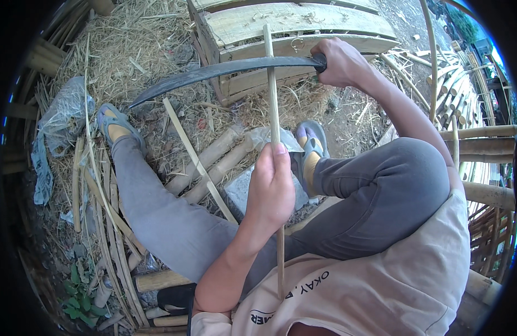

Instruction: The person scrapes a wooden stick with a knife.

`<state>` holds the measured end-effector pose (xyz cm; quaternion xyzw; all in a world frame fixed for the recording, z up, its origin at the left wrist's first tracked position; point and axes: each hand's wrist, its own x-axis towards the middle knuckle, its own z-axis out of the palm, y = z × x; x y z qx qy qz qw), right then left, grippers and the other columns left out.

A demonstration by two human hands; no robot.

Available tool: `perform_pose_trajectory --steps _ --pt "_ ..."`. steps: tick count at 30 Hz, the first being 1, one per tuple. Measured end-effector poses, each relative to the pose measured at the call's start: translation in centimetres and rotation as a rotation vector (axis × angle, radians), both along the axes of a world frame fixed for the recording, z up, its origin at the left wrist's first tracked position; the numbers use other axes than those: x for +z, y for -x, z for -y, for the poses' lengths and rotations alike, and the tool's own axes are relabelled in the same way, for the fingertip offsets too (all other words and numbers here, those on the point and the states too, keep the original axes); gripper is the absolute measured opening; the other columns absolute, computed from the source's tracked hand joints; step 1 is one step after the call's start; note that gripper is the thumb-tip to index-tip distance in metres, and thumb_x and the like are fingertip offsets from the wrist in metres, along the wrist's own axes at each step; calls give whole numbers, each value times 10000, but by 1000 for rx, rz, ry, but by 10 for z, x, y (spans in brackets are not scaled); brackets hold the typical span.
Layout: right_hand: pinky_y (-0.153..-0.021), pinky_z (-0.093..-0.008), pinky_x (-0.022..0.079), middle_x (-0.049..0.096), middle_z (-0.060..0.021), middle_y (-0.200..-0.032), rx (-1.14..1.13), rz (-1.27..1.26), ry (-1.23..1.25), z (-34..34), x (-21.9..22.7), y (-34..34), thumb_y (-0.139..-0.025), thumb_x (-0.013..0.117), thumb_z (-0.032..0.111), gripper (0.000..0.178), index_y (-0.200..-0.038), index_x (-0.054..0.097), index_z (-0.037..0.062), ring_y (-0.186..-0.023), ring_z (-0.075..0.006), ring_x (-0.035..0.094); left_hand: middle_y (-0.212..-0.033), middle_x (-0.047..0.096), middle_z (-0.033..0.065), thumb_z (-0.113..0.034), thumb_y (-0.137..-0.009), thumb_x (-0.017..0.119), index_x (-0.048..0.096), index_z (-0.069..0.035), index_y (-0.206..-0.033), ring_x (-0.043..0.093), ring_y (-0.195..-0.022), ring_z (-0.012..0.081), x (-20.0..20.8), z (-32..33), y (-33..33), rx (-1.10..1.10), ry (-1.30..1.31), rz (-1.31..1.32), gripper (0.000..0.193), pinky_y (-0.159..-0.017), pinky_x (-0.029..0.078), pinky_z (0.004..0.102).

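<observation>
My left hand is closed around a narrow bamboo strip, thumb laid along it. The strip stands nearly upright in view, its lower end reaching my shirt. My right hand grips the handle of a long curved dark blade, a sickle, at the far right of centre. The blade stretches leftward to a pointed tip near my left shoe. It crosses the upper part of the strip and seems to touch it; the strip's top sticks out beyond the blade.
A wooden slatted crate stands at the far side. Bamboo poles and a pale block lie between my legs. Shavings cover the ground. Crumpled plastic is at left, and cut bamboo is piled at right.
</observation>
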<state>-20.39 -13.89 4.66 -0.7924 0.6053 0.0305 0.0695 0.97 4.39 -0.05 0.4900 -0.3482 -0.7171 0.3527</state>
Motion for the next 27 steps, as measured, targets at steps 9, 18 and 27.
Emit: perform_pose_trajectory --steps 9,18,27 --pt "-713 -438 562 681 -211 -708 58 -7 155 4 -1 4 -610 662 76 240 -823 712 -22 -699 -376 685 -611 317 -80 -418 -1093 341 436 -137 -1014 267 -441 6 -5 3 -8 12 24 15 307 -368 218 199" --pt "-654 -437 520 659 -182 -652 26 116 342 -13 8 48 -674 598 65 117 -725 671 -10 -608 -335 646 -606 308 -81 -428 -1090 349 410 -156 -936 259 -435 7 11 -4 -13 -18 16 -89 318 -365 205 197" --pt "-711 -438 547 676 -228 -756 131 74 89 -35 17 9 -567 631 80 379 -913 727 -43 -755 -404 676 -615 321 -73 -371 -1101 343 424 -132 -905 278 -440 7 9 2 1 18 107 -7 320 -361 242 207"
